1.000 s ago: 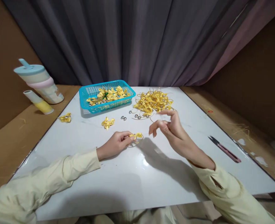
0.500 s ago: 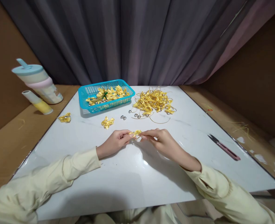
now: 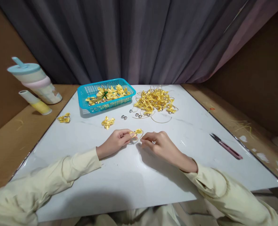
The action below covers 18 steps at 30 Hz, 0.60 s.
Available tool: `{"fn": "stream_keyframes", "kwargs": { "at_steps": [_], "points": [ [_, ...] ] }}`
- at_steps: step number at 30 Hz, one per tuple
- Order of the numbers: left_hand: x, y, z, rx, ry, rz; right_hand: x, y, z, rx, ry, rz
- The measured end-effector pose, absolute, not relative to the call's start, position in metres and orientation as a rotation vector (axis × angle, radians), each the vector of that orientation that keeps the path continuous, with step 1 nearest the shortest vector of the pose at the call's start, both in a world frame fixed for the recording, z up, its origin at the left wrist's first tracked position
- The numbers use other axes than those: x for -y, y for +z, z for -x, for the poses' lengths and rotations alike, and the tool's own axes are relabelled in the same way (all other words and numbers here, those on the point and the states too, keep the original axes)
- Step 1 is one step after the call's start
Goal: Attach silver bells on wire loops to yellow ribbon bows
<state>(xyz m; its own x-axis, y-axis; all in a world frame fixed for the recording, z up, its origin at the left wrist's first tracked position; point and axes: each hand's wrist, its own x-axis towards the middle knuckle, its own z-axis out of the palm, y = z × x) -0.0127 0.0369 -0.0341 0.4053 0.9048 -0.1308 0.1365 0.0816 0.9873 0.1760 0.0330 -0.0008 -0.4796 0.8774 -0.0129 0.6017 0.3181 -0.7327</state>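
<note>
Over the middle of the white table, my left hand (image 3: 118, 141) pinches a yellow ribbon flower (image 3: 138, 131) between thumb and fingers. A thin gold cord (image 3: 142, 135) curves out from the flower toward my right hand (image 3: 161, 146). The right thumb and forefinger are pressed together on the end of this cord, just right of the flower. Beyond the hands, another yellow ribbon flower (image 3: 108, 122) lies on the table. Two small silver beads (image 3: 124, 117) sit to its right. A large pile of yellow ribbon flowers (image 3: 154, 99) with loose gold cords lies farther back.
A blue basket (image 3: 106, 108) of yellow flowers stands at the back left. Thread snips (image 3: 226, 146) lie on the right. Another yellow flower (image 3: 63, 118) is near the left edge. A lidded tumbler (image 3: 38, 83) and a yellow thread spool (image 3: 36, 103) stand beyond that edge.
My right hand has moved slightly down from the flower, and its fingers have drawn together. More of the flower and the cord's curve now shows. The left hand keeps its hold.
</note>
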Motion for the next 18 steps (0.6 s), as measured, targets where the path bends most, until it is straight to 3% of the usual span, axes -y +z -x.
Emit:
{"fn": "stream_keyframes", "kwargs": {
  "at_steps": [18],
  "points": [
    [-0.0409,-0.0340,0.0125,-0.969,0.747,-1.197,-0.0315,-0.0031,-0.1752,2.136,1.081,1.313]
  ]
}}
